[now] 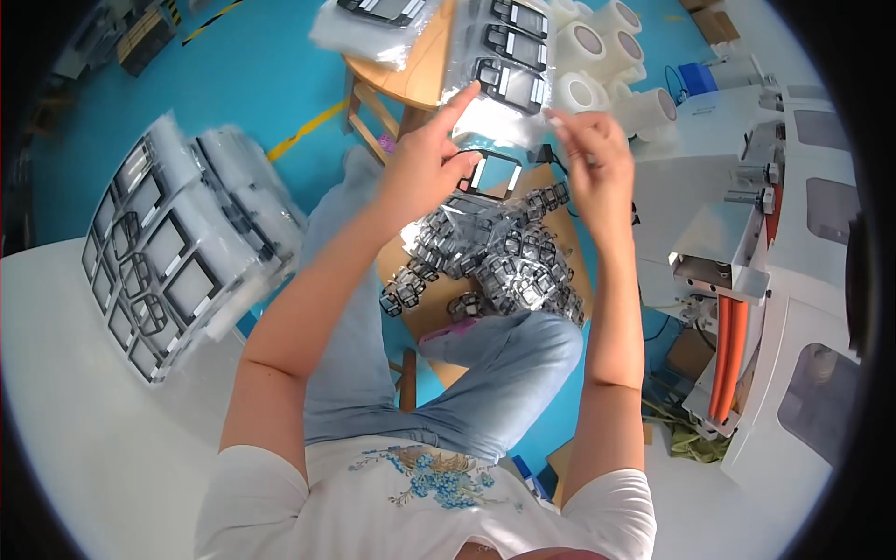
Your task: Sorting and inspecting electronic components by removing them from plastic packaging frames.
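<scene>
My left hand [425,173] has its thumb on the left edge of a black rectangular frame [495,175] with white strips, the lower fingers curled behind. Its index finger stretches to a row of similar black frames [511,51] on a clear plastic sheet [467,42]. At the sheet's near right corner, my right hand [602,159] has thumb and index finger close together; whatever is between them is too small to make out. Below both hands, a heap of small black-and-clear parts [527,266] lies on a brown board [569,224].
A round wooden stool [397,84] carries a bagged stack of frames [373,28]. White rolls [597,51] stand at the far right. Stacked sheets of frames [149,261] lie on a white table [84,420] at left. A white machine [803,327] with orange tubes [728,359] flanks my right.
</scene>
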Tool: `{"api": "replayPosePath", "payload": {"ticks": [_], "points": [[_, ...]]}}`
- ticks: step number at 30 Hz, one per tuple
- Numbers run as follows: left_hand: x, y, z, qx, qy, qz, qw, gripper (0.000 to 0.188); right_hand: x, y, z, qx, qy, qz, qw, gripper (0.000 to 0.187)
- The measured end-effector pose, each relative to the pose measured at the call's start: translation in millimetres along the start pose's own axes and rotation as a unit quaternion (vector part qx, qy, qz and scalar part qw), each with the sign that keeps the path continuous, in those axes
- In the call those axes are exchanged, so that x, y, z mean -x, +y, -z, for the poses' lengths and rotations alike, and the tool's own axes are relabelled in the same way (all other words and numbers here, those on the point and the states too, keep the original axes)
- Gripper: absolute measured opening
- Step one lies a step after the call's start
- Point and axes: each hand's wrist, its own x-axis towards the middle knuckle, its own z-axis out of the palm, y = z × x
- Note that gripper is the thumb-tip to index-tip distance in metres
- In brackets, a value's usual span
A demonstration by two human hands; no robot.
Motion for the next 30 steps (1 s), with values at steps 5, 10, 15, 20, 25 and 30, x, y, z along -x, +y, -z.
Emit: {"api": "replayPosePath", "payload": {"ticks": [5,10,15,20,25,30], "points": [[-7,-1,6,0.099,-0.058,0.062,0.991,0.084,2,-11,-17,-0.013,-0.059,0.041,0.997,0.03],[-7,3,1,0.172,-0.041,0.066,0.982,0.085,-8,-15,-24,0.105,-0.09,0.155,0.978,0.029],[-2,11,10,0.108,-0.049,0.07,0.99,0.084,19,-22,33,0.337,-0.118,0.027,0.934,0.012],[16,24,-2,0.151,0.007,-0.016,0.988,0.079,59,-29,46,-0.174,-0.121,-0.26,0.942,0.038],[27,-8,-28,0.287,-0.167,-0.105,0.937,0.05,24,-68,62,-0.314,-0.026,-0.201,0.927,0.006],[48,20,-45,0.375,-0.135,-0.012,0.917,0.036,-58,-59,91,-0.317,0.162,-0.151,0.922,0.025]]}}
